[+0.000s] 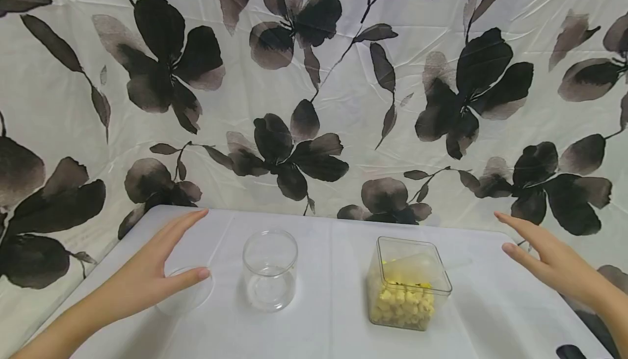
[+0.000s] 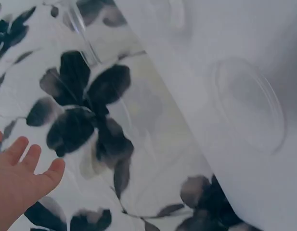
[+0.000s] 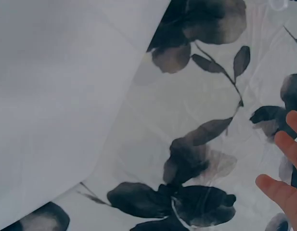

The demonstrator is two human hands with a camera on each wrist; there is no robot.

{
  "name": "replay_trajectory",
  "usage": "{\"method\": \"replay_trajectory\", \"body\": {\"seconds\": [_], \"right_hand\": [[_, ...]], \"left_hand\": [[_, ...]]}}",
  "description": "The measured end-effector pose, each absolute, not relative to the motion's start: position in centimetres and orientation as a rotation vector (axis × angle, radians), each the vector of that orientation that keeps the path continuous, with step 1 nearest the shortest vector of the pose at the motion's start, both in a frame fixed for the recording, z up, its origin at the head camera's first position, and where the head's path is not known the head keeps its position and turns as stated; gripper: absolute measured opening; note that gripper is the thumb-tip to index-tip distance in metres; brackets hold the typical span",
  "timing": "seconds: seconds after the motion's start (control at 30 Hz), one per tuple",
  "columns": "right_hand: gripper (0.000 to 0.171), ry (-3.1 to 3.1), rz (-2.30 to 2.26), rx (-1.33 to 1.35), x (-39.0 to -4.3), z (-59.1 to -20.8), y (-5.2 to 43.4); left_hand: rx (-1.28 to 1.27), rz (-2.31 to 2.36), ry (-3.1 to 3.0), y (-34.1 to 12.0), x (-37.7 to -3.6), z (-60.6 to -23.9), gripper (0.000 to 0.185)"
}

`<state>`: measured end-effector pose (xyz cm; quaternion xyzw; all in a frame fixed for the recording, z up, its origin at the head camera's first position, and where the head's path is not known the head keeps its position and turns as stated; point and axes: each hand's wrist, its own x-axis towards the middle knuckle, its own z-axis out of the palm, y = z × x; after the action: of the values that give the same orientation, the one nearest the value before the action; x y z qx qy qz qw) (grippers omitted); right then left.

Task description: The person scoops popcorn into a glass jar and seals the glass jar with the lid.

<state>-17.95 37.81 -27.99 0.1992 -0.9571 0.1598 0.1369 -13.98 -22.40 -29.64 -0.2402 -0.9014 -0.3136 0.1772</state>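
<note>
My left hand hovers with fingers spread over the left part of the table, holding nothing. Beneath its thumb lies a round clear lid, also seen in the left wrist view, where the lid lies flat on the white cloth. Right of that hand stands an open clear round jar with nothing in it. A square clear container holds yellow popcorn in its lower part, with a translucent scoop-like piece above the popcorn. My right hand is raised beyond the table's right edge, fingers extended and touching nothing.
A white cloth covers the table. Behind it hangs a white sheet with dark flower prints, which also shows past both side edges. A small dark shape lies at the lower right.
</note>
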Motion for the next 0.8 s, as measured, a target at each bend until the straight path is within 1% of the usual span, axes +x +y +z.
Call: {"method": "replay_trajectory", "body": {"seconds": [0.2,0.33,0.5,0.8], "right_hand": [[0.061,-2.704,0.381,0.599,-18.0,-27.3,36.8],[0.054,-2.676,0.422,0.632,-17.9,-27.1,36.2],[0.045,-2.638,0.433,0.691,-18.1,-27.2,35.5],[0.043,-2.570,0.388,0.801,-18.3,-27.7,34.4]], "left_hand": [[-0.714,-1.088,-2.410,-19.4,-13.6,-29.0,0.074],[-0.747,-1.156,-2.415,-17.4,-13.7,-28.9,0.071],[-0.783,-1.290,-2.414,-15.3,-14.5,-30.0,0.070],[-0.843,-1.522,-2.343,-12.3,-15.4,-32.0,0.068]]}}
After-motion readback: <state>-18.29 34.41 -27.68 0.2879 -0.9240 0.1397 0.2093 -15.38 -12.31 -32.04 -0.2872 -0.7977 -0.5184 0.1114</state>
